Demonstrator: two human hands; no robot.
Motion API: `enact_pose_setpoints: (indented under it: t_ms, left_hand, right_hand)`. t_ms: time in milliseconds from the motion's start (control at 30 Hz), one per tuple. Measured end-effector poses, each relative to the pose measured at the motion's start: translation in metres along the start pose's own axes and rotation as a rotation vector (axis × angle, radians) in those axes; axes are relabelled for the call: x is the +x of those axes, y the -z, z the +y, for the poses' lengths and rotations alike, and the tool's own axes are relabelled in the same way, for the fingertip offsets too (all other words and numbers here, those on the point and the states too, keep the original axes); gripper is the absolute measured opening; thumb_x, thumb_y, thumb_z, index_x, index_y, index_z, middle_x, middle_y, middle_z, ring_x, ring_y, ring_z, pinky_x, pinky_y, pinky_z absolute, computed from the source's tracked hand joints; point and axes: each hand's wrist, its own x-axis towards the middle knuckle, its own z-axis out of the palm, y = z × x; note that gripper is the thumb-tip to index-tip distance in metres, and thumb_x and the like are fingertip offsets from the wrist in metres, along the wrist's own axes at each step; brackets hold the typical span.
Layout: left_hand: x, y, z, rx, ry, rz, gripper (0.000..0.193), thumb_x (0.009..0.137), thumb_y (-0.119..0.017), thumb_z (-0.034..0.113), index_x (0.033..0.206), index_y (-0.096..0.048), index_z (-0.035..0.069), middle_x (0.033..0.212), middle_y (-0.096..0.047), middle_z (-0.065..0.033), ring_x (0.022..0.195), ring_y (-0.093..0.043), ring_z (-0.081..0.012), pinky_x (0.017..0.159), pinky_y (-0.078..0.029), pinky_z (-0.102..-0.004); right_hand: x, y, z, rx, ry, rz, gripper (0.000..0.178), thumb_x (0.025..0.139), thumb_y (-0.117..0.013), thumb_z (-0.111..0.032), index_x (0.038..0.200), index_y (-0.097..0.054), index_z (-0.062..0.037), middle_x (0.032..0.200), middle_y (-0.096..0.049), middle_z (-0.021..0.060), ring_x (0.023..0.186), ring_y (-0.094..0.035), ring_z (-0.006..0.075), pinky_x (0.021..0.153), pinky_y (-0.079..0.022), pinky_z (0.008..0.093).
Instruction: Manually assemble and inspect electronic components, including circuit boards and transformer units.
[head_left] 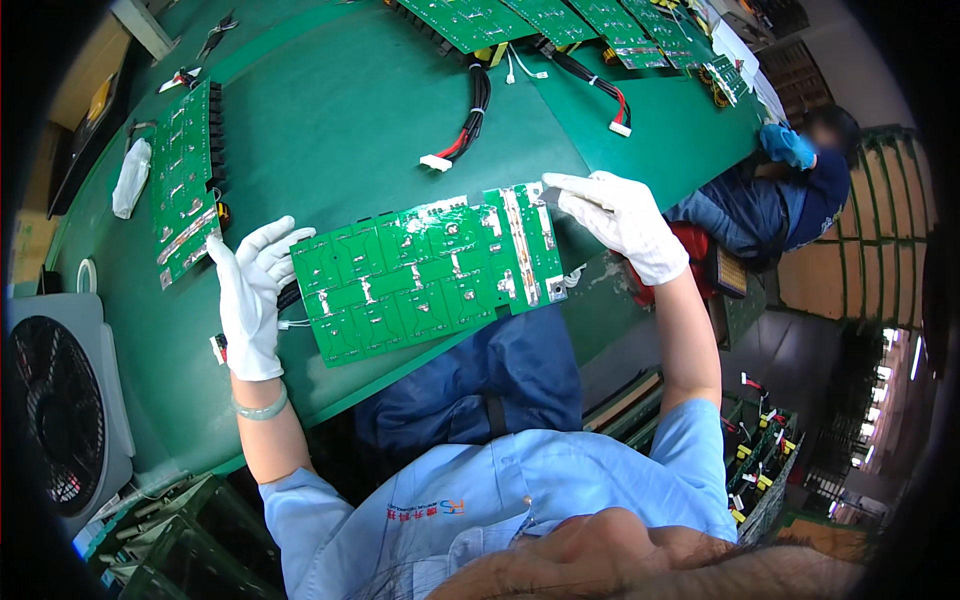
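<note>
A large green circuit board [400, 280] with silvery solder patches lies tilted in front of me, near the table's front edge. My left hand [252, 295], in a white glove, is at its left end with thumb and fingers spread; its fingertips come close to the upper left corner. Dark wires and a white connector show beside that hand, partly hidden by the board. My right hand [625, 225], also gloved in white, is at the upper right corner with fingers stretched out. Whether its fingertips touch the board I cannot tell.
Another circuit board [185, 185] lies at the left beside a white wrapped object [131, 178]. Several boards [470, 22] with cable bundles [475, 115] line the far edge. A fan [65, 400] stands at the left. A person in blue gloves [788, 146] sits at the right.
</note>
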Motion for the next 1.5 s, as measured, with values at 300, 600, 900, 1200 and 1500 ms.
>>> enact_pose_setpoints:
  t_ms: [300, 600, 900, 1200, 1500]
  left_hand:
    - [0.000, 0.008, 0.000, 0.006, 0.012, -0.001, 0.088, 0.095, -0.020, 0.070, 0.124, -0.051, -0.008, 0.113, -0.065, -0.0224, 0.094, -0.063, -0.0210, 0.089, -0.047, -0.0326]
    - [0.003, 0.001, 0.000, 0.018, 0.003, 0.000, 0.091, 0.096, -0.017, 0.070, 0.123, -0.050, -0.010, 0.112, -0.065, -0.0244, 0.098, -0.064, -0.0247, 0.093, -0.047, -0.0359]
    - [0.002, 0.008, -0.004, 0.115, -0.021, -0.033, 0.086, 0.097, -0.017, 0.067, 0.128, -0.049, -0.008, 0.115, -0.064, -0.0225, 0.102, -0.063, -0.0245, 0.096, -0.046, -0.0370]
    - [-0.011, -0.001, 0.006, 0.713, -0.408, 0.325, 0.028, 0.093, -0.064, 0.010, 0.118, -0.063, -0.001, 0.105, -0.068, -0.0079, 0.094, -0.063, -0.0116, 0.085, -0.049, -0.0244]
    - [-0.015, -0.008, 0.006, 0.673, -0.343, 0.390, 0.015, 0.093, -0.064, 0.012, 0.096, -0.069, -0.001, 0.073, -0.063, -0.0011, 0.065, -0.055, -0.0049, 0.062, -0.045, -0.0204]
  right_hand:
    - [0.004, -0.005, -0.003, -0.077, 0.029, 0.101, 0.030, 0.084, -0.072, -0.018, 0.114, -0.071, -0.0149, 0.067, -0.056, 0.0053, 0.058, -0.055, 0.0197, 0.054, -0.046, 0.0306]
    - [0.004, -0.003, -0.003, -0.117, 0.098, 0.128, 0.034, 0.082, -0.073, -0.016, 0.116, -0.070, -0.0146, 0.069, -0.060, 0.0054, 0.057, -0.054, 0.0197, 0.053, -0.046, 0.0310]
    - [-0.018, -0.021, 0.003, 0.295, -0.276, 0.273, 0.019, 0.095, -0.061, -0.020, 0.108, -0.066, -0.0068, 0.073, -0.062, 0.0062, 0.053, -0.055, 0.0092, 0.046, -0.041, 0.0242]
    - [-0.075, -0.069, -0.022, 0.699, -0.733, 0.313, 0.024, 0.097, -0.059, -0.016, 0.115, -0.062, -0.0004, 0.087, -0.068, 0.0055, 0.068, -0.062, 0.0073, 0.061, -0.047, 0.0198]
    - [-0.075, -0.104, -0.013, 0.578, -0.565, 0.435, 0.030, 0.092, -0.057, -0.002, 0.121, -0.064, -0.0023, 0.111, -0.068, 0.0054, 0.091, -0.061, 0.0081, 0.078, -0.047, 0.0226]
